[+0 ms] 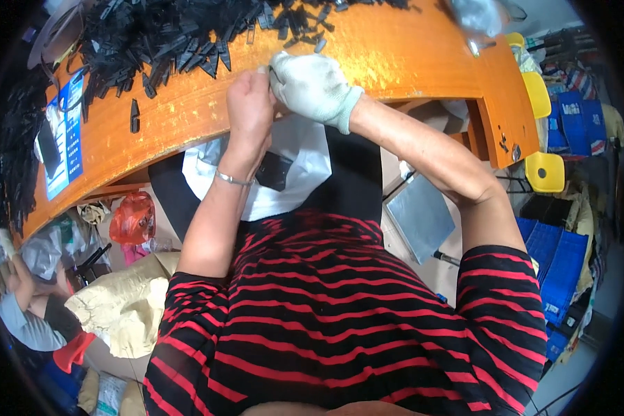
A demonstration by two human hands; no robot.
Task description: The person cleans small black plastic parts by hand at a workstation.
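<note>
While the bare left hand (251, 107) met the gloved right hand (310, 84) at the table (187, 114) edge, black plastic pieces (177, 35) lay piled beyond.
Fingers curled; couldn't tell how far closed or what was held. Risk was a loose grip dropping something into the white bag (310, 170) below.

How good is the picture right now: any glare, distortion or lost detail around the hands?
Head view: bright glare on the orange table beside the gloved right hand; head view: table edge looks bowed, corners fall to black; head view: the heaped black pieces merge darkly in places; head view: whatever the left hand pinches can't be made out.
</note>
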